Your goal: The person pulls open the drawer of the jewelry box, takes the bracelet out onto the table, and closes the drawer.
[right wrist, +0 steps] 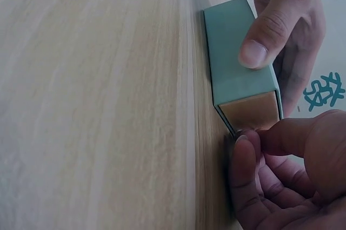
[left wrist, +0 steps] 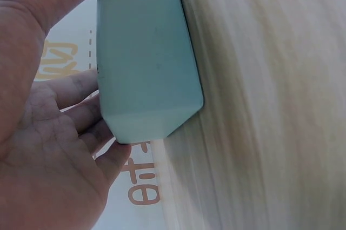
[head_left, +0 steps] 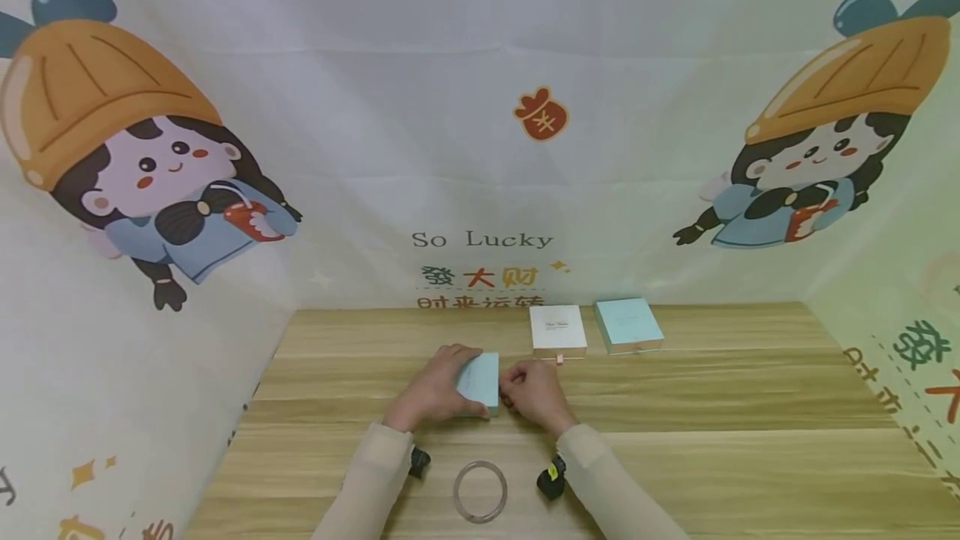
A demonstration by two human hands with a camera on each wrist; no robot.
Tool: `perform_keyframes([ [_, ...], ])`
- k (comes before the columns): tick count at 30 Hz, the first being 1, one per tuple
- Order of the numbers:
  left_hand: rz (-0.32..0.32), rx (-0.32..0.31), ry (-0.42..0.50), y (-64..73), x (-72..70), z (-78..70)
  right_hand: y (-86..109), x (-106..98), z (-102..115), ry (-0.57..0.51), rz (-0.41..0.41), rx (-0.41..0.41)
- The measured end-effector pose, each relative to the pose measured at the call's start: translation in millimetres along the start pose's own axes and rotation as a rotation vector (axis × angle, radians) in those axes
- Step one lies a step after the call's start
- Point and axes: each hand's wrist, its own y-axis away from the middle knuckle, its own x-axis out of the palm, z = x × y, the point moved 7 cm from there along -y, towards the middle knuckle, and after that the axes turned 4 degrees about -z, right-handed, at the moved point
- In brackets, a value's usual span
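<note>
A small pale teal box point(head_left: 480, 382) stands on the wooden table point(head_left: 712, 457) at the centre. My left hand point(head_left: 438, 388) grips it from the left, thumb on one face and fingers behind, as the left wrist view shows on the box point(left wrist: 146, 62) and the left hand point(left wrist: 51, 149). My right hand point(head_left: 531, 394) is at the box's right end. In the right wrist view the box point(right wrist: 235, 52) shows a gold end face point(right wrist: 250, 112). The right hand point(right wrist: 254, 143) pinches thumb and forefinger together at that face's lower edge. What they pinch is hidden.
A clear bangle point(head_left: 480, 492) lies near the front edge between my forearms. At the back stand a white box point(head_left: 558, 330) with a small pink tab and a teal box point(head_left: 628, 325). Printed cartoon backdrop walls close in the table on three sides.
</note>
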Motion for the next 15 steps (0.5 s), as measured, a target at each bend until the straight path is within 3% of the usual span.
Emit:
perform_keyframes([
  [8,0.007,0.000,-0.020,-1.1,0.7,0.2,-2.4,2.7,0.0,0.053,0.026,-0.012],
  [15,0.029,0.019,-0.054,-1.0,-0.8,-1.5,-3.6,-3.3,8.9,0.136,0.052,-0.136],
])
